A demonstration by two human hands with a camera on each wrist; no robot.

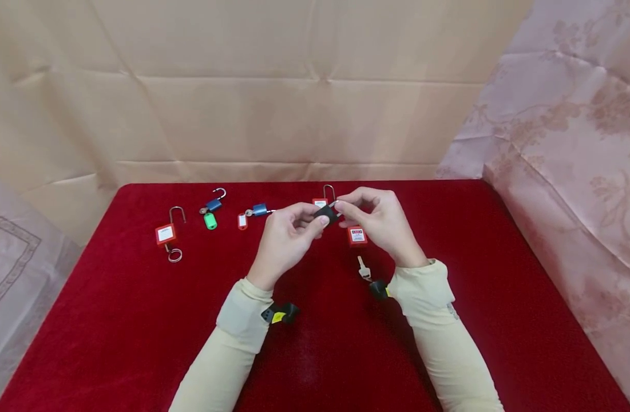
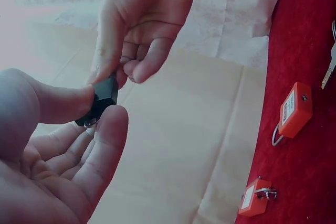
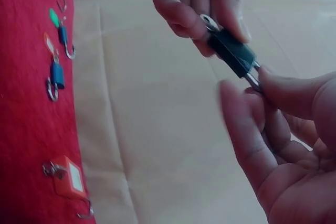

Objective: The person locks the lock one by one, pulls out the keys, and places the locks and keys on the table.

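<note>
Black padlock is the thing both hands work on: a small dark block with a plastic-looking body, held in the air above the middle of the red cloth table, between the two hands. The right wrist view shows its body tilted, with a silver metal piece at the upper left end and a thin silver shackle leg coming out of the lower right end. The left hand is curled, pinching the padlock's body between thumb and forefinger, while the other fingers fold loosely into the palm; the left wrist view shows the thumb pressed on the dark body from one side and a finger beneath it. The right hand is also curled, its thumb and fingertips closing on the shackle end of the padlock, the remaining fingers bent. On the cloth just under the hands lie two red padlocks, one just beside the right hand and one behind the hands with its shackle up. A silver key lies near the right wrist. Farther left lie a blue padlock, another blue padlock with a green tag, and a third red padlock, well apart from the hands.
</note>
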